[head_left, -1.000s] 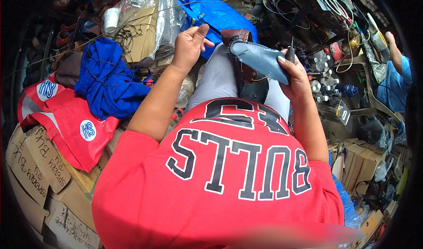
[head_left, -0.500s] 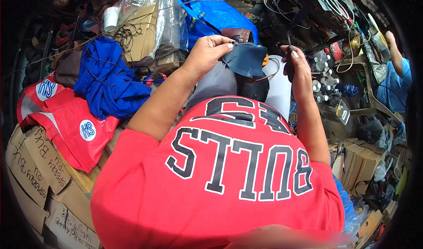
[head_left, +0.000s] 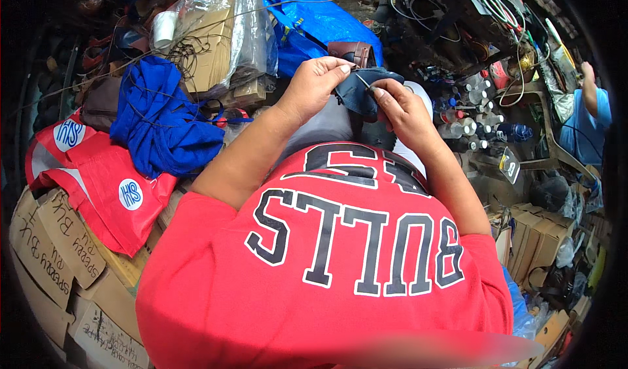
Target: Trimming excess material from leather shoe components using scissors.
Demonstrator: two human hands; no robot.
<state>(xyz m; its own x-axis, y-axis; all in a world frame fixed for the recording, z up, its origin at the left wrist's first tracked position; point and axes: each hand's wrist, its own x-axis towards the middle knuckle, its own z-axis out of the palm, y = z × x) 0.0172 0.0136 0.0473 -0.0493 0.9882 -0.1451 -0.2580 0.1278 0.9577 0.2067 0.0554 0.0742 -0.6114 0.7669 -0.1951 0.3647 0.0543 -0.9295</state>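
From my remote seat I see both hands meeting over the lap, just above the collar edge of the red shirt with big dark block letters (head_left: 340, 238). The left hand (head_left: 313, 84) has its grip pinched together on the upper edge of a dark blue piece of soft leather or cloth (head_left: 356, 91), fingers curled over it. The right hand (head_left: 400, 111) is clamped on the same piece from the right, thumb and forefinger also nipping a thin needle-like tool (head_left: 362, 81) that slants up toward the left hand. The dark piece sits between the two hands, touching both, in front of a small brown leather block (head_left: 350, 52).

Open room is scarce. Left of the left forearm, a crumpled bright blue cloth (head_left: 160, 124) lies close by, and a red bag with round white-and-blue labels (head_left: 98, 173) spreads beyond it. Brown cardboard boxes with dark handwriting (head_left: 52, 251) stack along the lower left rim. Ahead, a clear-plastic-wrapped cardboard parcel (head_left: 209, 42) and a blue woven plastic bag (head_left: 314, 22) wall off the far edge. To the right, small clear bottles (head_left: 468, 124) stand clustered near the right wrist, with more cardboard boxes (head_left: 536, 238) lower right. Another person's arm in a blue sleeve (head_left: 592, 107) shows at the far right rim.
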